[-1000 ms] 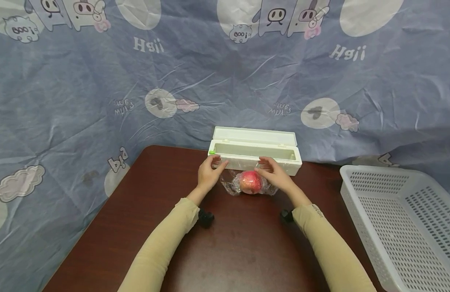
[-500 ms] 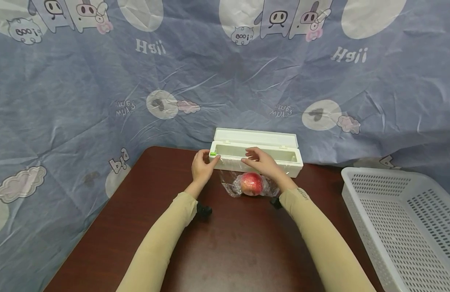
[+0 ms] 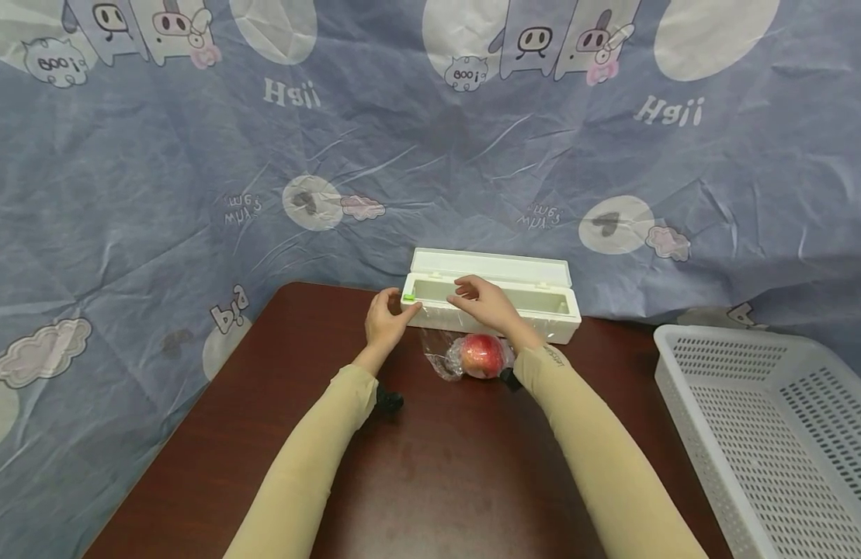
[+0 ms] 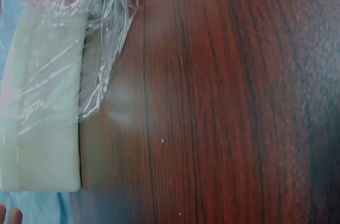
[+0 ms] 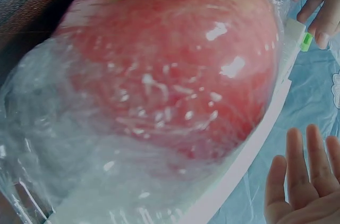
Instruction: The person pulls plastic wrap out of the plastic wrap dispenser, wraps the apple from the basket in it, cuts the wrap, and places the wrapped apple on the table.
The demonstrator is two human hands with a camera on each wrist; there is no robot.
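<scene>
A red apple in clear cling film rests on the table, against the front of a long white cling film box. The film drapes over the box front in the left wrist view. My left hand is at the box's left end, thumb at the front top corner beside a small green slider, fingers spread around the end. Over the box's trough hovers my right hand, fingers apart and nothing held; the right wrist view shows them straight. My right forearm overlaps the apple's right side.
The box lid stands raised at the back, against a patterned blue cloth. To the right is a white perforated basket. The brown wooden table extends toward me; its left edge runs diagonally.
My right hand has moved left from beside the apple to above the box's trough. My left hand has shifted slightly left to the box's end. The apple and box stay put.
</scene>
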